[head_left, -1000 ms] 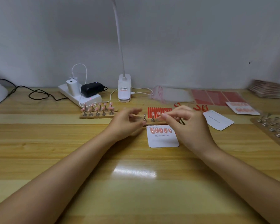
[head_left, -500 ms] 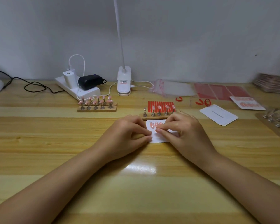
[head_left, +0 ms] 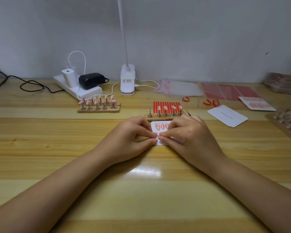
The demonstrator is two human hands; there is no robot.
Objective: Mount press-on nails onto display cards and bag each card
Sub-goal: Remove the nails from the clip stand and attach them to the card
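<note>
Wooden desk (head_left: 57,135): light, bendable display card (head_left: 165,142) is pinned by left hand (head_left: 129,137) and right hand (head_left: 190,133) fingertips; edges suit gripping, fragile nails (head_left: 162,126) at 12 o'clock.

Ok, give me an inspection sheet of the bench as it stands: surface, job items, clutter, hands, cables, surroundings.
Surface: wooden table, glossy glare near the front.
Job's things: white display card with three pink nails showing at its top; nail stand just behind it, four nails on it and one bare post; second nail stand, full; red adhesive strips; blank cards; clear bags.
Clutter: red tape curls; tray of bare posts.
Hands: left hand and right hand both press fingertips on the card.
Cables: black cord; power strip with chargers.
Surroundings: lamp base; plain wall.
</note>
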